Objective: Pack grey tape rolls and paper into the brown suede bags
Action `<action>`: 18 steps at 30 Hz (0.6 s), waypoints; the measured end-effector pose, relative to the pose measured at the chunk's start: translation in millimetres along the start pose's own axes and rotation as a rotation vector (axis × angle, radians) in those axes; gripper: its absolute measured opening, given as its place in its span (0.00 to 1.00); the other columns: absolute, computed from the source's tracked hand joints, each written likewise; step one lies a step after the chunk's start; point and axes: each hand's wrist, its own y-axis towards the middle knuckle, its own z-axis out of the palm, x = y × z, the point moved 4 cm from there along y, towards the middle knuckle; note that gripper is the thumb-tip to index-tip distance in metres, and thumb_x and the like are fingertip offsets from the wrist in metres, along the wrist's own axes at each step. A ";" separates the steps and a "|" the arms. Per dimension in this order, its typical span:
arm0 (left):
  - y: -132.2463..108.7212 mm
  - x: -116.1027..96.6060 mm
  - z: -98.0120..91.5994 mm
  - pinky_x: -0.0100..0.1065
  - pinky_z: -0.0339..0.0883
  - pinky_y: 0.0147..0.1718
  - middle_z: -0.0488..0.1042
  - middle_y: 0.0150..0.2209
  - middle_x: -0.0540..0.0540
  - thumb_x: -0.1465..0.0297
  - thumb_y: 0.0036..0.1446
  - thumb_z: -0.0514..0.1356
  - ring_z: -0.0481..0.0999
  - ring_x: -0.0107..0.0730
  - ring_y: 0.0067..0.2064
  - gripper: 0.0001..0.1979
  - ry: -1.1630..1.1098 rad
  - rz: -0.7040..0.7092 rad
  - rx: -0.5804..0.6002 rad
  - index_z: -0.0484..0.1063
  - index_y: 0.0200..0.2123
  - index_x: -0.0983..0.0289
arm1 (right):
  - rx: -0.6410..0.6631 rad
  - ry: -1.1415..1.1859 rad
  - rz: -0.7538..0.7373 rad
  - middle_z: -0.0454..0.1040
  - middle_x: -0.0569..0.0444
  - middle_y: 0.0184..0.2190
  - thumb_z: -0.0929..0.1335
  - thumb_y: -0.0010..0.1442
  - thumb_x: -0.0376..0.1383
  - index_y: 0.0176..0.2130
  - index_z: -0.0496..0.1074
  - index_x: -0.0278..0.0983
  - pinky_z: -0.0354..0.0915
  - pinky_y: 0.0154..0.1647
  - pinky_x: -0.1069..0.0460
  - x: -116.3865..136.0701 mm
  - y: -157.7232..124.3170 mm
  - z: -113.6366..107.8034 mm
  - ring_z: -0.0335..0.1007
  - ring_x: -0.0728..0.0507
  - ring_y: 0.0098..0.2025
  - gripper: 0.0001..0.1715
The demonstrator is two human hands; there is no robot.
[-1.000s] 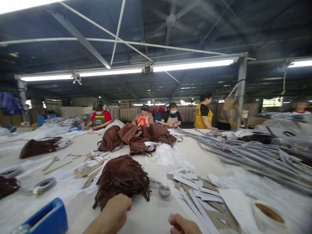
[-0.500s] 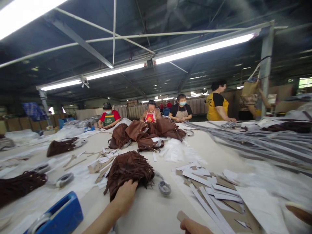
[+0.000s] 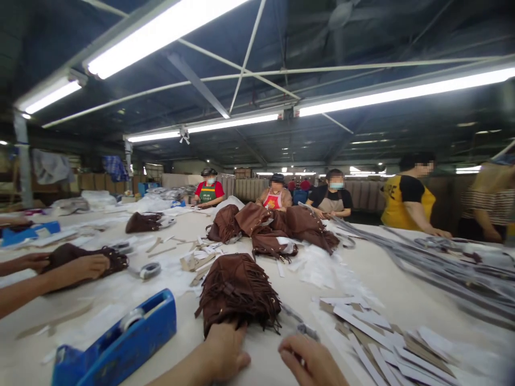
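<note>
A brown fringed bag [image 3: 237,289] lies on the table in front of me, its near edge towards me. My left hand [image 3: 227,348] is at that near edge, with the fingertips hidden by the leather and the thumb showing on the right. Just right of the bag, my right hand [image 3: 309,359] is low over the table with its fingers curled in. What it holds, if anything, I cannot make out. A grey rolled strap [image 3: 306,331], partly blurred, lies between the bag and my right hand.
A blue tape dispenser [image 3: 120,343] stands at left front. Card and paper strips [image 3: 386,338] litter the right side. More brown bags [image 3: 265,220] are piled behind. At left, a co-worker's hands [image 3: 86,268] handle another dark bag [image 3: 66,254]. Grey straps [image 3: 422,268] lie far right.
The view has swung left, bringing in a co-worker's hands. My right hand has come closer to the bag. The small grey-brown card piece in its fingers no longer shows.
</note>
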 end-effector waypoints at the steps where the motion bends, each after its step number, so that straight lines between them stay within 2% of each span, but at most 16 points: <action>1: -3.7 -6.7 0.6 0.55 0.56 0.57 0.62 0.60 0.71 0.63 0.54 0.56 0.61 0.60 0.61 0.32 0.008 -0.028 0.013 0.61 0.60 0.71 | -0.023 -0.012 -0.014 0.75 0.54 0.30 0.60 0.61 0.36 0.31 0.71 0.40 0.63 0.37 0.54 15.0 17.6 -2.7 0.71 0.45 0.35 0.13; 4: -13.7 -25.0 -0.8 0.54 0.66 0.47 0.74 0.47 0.74 0.67 0.54 0.56 0.73 0.62 0.50 0.20 0.007 -0.081 0.077 0.76 0.47 0.72 | -0.029 -0.116 -0.033 0.74 0.51 0.40 0.62 0.58 0.32 0.38 0.73 0.39 0.62 0.45 0.52 47.3 64.2 0.5 0.70 0.43 0.44 0.12; 5: -17.2 -28.1 -3.3 0.53 0.69 0.44 0.77 0.42 0.74 0.68 0.55 0.55 0.75 0.61 0.46 0.18 -0.008 -0.082 0.082 0.78 0.43 0.72 | -0.001 -0.174 -0.049 0.72 0.49 0.46 0.65 0.55 0.32 0.43 0.73 0.40 0.61 0.48 0.50 52.9 75.7 6.0 0.68 0.40 0.48 0.15; 6: -20.7 -28.6 -7.1 0.52 0.70 0.41 0.78 0.39 0.73 0.68 0.56 0.53 0.77 0.60 0.44 0.17 -0.024 -0.080 0.066 0.78 0.41 0.72 | 0.034 -0.240 -0.071 0.68 0.47 0.53 0.68 0.51 0.32 0.48 0.71 0.40 0.60 0.51 0.48 56.0 84.8 13.3 0.65 0.37 0.52 0.23; 8: -28.4 -20.9 -15.4 0.52 0.69 0.41 0.78 0.39 0.72 0.69 0.59 0.50 0.77 0.60 0.43 0.18 -0.046 -0.078 -0.003 0.78 0.41 0.71 | 0.111 -0.364 -0.136 0.58 0.45 0.62 0.71 0.46 0.33 0.55 0.66 0.43 0.59 0.53 0.43 58.0 95.8 30.3 0.60 0.32 0.56 0.36; 9: -32.1 -13.4 -18.7 0.52 0.69 0.40 0.78 0.40 0.72 0.69 0.59 0.49 0.77 0.60 0.43 0.18 -0.060 -0.077 -0.042 0.77 0.41 0.70 | 0.133 -0.412 -0.159 0.56 0.44 0.63 0.71 0.47 0.32 0.56 0.66 0.43 0.59 0.52 0.41 57.5 98.7 38.0 0.60 0.31 0.56 0.35; 12: -40.6 17.1 -23.3 0.48 0.68 0.40 0.78 0.38 0.67 0.68 0.60 0.49 0.77 0.56 0.42 0.17 -0.128 -0.095 -0.159 0.77 0.36 0.65 | 0.157 -0.455 -0.202 0.64 0.40 0.57 0.63 0.57 0.27 0.45 0.73 0.37 0.59 0.49 0.40 56.5 101.6 51.3 0.63 0.33 0.52 0.17; 13: -41.9 28.1 -23.7 0.45 0.67 0.39 0.78 0.38 0.64 0.67 0.60 0.49 0.77 0.52 0.41 0.16 -0.166 -0.112 -0.203 0.76 0.35 0.64 | 0.174 -0.441 -0.213 0.67 0.40 0.54 0.61 0.59 0.27 0.40 0.74 0.35 0.59 0.49 0.40 56.7 101.8 52.4 0.63 0.34 0.52 0.14; 16: -40.6 55.1 -24.4 0.35 0.64 0.37 0.78 0.35 0.56 0.70 0.58 0.51 0.76 0.41 0.39 0.11 -0.327 -0.158 -0.363 0.74 0.31 0.61 | 0.270 -0.330 -0.248 0.72 0.44 0.47 0.66 0.54 0.28 0.31 0.74 0.35 0.59 0.49 0.43 60.5 105.0 48.3 0.64 0.35 0.50 0.07; 18: -34.5 63.7 -23.2 0.31 0.62 0.35 0.78 0.34 0.53 0.73 0.54 0.53 0.75 0.36 0.37 0.09 -0.452 -0.137 -0.441 0.73 0.35 0.60 | 0.336 -0.208 -0.234 0.75 0.47 0.39 0.70 0.47 0.27 0.27 0.73 0.35 0.61 0.47 0.44 66.4 112.2 42.7 0.68 0.37 0.45 0.04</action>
